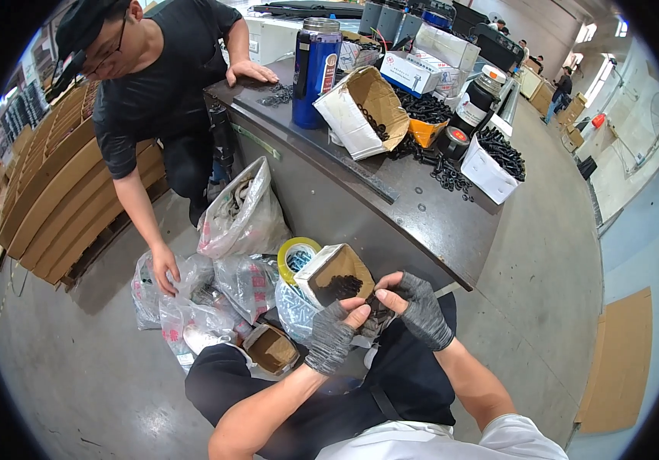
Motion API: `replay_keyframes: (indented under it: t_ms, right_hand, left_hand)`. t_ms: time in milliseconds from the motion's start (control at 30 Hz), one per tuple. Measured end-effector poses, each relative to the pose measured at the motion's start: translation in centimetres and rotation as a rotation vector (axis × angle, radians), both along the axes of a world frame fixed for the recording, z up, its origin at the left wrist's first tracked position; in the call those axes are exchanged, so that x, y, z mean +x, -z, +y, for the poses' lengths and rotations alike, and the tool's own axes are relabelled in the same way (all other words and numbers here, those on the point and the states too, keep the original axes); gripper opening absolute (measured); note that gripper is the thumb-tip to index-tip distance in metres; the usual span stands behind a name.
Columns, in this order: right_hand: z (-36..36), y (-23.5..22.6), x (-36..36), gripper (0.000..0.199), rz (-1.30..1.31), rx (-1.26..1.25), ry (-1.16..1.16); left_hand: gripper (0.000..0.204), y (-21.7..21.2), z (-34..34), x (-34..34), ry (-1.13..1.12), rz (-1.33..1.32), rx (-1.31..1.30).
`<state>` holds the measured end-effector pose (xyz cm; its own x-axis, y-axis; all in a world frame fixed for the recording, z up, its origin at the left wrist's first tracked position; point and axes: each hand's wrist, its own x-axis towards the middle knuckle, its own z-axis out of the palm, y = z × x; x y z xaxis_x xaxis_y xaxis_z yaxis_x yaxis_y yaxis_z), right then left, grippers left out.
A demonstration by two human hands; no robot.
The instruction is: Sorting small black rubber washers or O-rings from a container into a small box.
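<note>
Gloved hands work at a small open box of dark screws, held over the lap.

Left hand (332, 335) and right hand (420, 308) (both in grey fingerless gloves) meet fingertip to fingertip, pinching a dark clump of screws (378, 310) just beside the box (333, 274). Bags (241, 218) lie on the floor below the table (421, 222); a co-worker's hand (164, 267) rests on one.

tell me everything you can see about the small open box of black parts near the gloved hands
The small cardboard box is white outside and plain brown inside, its flaps open and tipped toward the camera. A dark heap of small black metal parts, likely screws, fills its bottom. It sits among clear plastic bags on the floor, beside a roll of yellow tape. The left hand and right hand, in grey fingerless gloves, meet just below it.
</note>
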<state>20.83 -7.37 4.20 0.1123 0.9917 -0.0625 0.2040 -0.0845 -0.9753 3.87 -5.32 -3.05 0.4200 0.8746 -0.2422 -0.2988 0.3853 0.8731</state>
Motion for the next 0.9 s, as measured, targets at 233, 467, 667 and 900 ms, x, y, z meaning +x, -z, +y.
replay_keyframes:
  t_ms: [233, 467, 667, 900]
  right_hand:
    - [-1.9, 1.3, 0.1, 0.015, -0.257, 0.180, -0.068]
    - [-4.5, 3.5, 1.3, 0.018, -0.261, -0.002, -0.159]
    - [-5.1, 5.6, 1.2, 0.019, -0.058, -0.210, -0.133]
    - [-4.2, 6.1, 1.5, 0.017, -0.247, -0.003, -0.174]
  left_hand:
    - [0.026, 1.9, -1.2, 0.5, 0.018, 0.029, 0.034]
    - [0.026, 2.2, -3.4, 0.3, 0.141, -0.026, -0.124]
    - [0.032, 7.1, -4.8, 0.2, 0.128, 0.049, -0.153]
    - [0.036, 5.0, -3.8, 0.5, 0.180, -0.001, -0.157]
